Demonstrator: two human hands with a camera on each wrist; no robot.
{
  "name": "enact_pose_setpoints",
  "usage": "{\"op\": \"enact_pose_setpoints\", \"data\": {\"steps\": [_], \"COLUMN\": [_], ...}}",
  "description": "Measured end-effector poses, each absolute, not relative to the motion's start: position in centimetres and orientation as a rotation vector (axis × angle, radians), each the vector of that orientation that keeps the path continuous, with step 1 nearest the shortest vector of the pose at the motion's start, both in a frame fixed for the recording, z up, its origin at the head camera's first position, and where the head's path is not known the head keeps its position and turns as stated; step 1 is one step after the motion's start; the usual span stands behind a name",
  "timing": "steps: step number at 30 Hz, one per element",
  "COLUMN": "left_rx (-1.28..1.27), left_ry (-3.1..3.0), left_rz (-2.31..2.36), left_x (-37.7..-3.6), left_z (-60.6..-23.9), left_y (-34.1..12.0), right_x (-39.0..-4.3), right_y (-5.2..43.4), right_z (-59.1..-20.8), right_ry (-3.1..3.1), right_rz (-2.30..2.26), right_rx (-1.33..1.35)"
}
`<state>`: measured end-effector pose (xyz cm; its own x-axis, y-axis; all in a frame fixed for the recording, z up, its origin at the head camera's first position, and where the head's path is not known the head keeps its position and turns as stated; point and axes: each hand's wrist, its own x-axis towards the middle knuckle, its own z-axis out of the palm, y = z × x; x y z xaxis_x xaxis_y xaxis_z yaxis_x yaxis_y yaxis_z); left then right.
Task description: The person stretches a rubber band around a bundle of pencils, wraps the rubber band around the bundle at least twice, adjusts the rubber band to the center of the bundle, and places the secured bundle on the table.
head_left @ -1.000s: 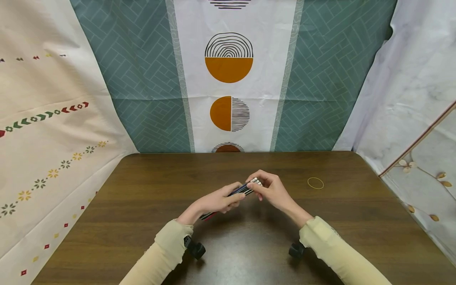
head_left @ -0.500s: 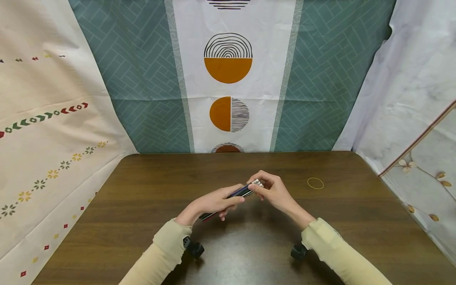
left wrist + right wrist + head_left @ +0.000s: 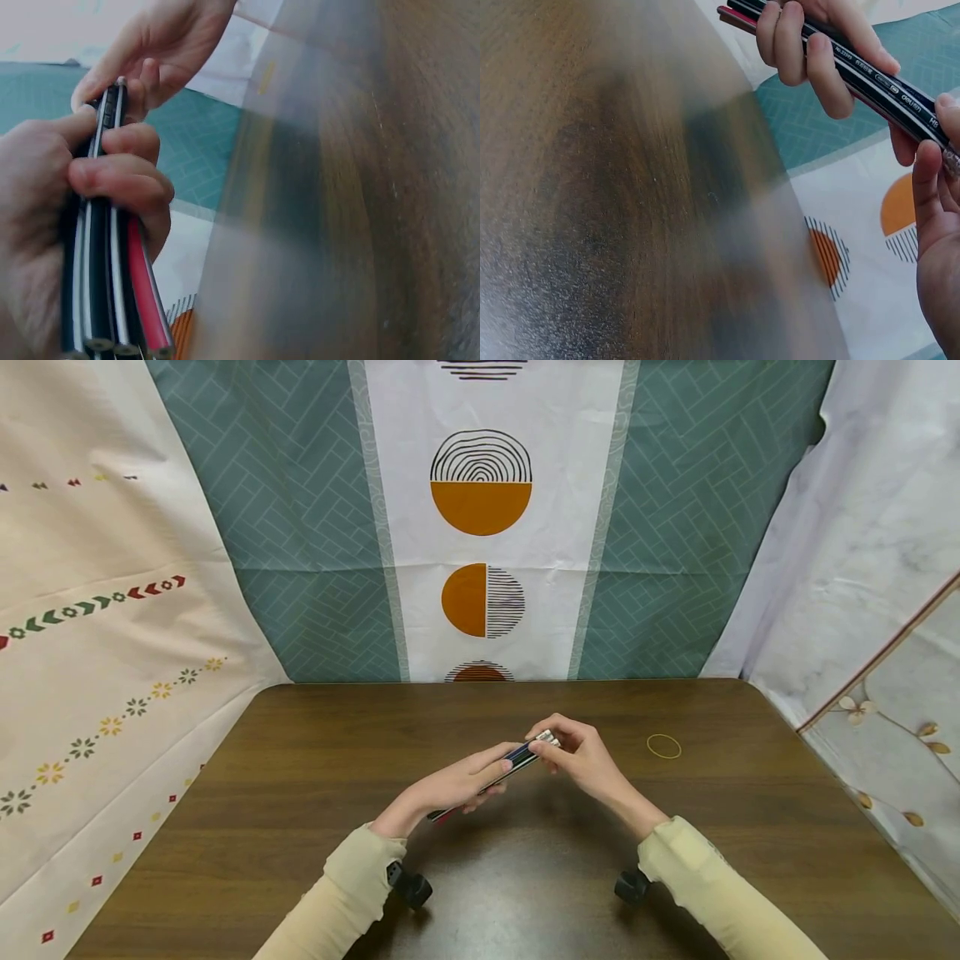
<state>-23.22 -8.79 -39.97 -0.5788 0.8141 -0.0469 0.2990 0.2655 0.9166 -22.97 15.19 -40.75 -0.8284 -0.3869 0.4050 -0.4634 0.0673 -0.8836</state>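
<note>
Both hands meet above the middle of the table (image 3: 300, 760), holding one bundle of pencils (image 3: 504, 762) between them.

Left hand (image 3: 450, 787): fingers curled round the lower half of the bundle, thumb pressed along its upper side. In the left wrist view the fingers (image 3: 120, 176) wrap across black, white-striped and red pencils (image 3: 112, 300); cut ends show just below the fingers.

Right hand (image 3: 583, 760): fingertips and thumb pinch the far end of the bundle, where the pale end caps sit. In the right wrist view its fingertips (image 3: 930, 169) touch the black pencils (image 3: 870, 79) at their printed end; the left hand's fingers (image 3: 795, 37) grip further up the same bundle.

The bundle runs slanted from the left palm up to the right fingertips, off the table.

A rubber band (image 3: 664, 745) lies flat on the table, beyond the right hand's fingers and apart from them.

Patterned cloth (image 3: 480, 518) hangs behind the table.
</note>
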Motion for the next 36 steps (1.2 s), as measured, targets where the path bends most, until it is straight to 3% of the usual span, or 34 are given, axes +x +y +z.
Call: {"op": "enact_pose_setpoints", "data": {"steps": [24, 36], "left_rx": [1.085, 1.003], "left_ry": [2.444, 2.429], "left_rz": [1.099, 1.093], "left_x": [-22.6, -22.6], "left_z": [-39.7, -40.2], "left_y": [-7.6, -7.8], "right_x": [-22.5, -23.0], "right_y": [14.7, 16.2], "right_z": [-40.2, -40.2], "right_ry": [-2.264, -2.373], "right_rz": [1.939, 1.959], "right_rx": [0.65, 0.73]}}
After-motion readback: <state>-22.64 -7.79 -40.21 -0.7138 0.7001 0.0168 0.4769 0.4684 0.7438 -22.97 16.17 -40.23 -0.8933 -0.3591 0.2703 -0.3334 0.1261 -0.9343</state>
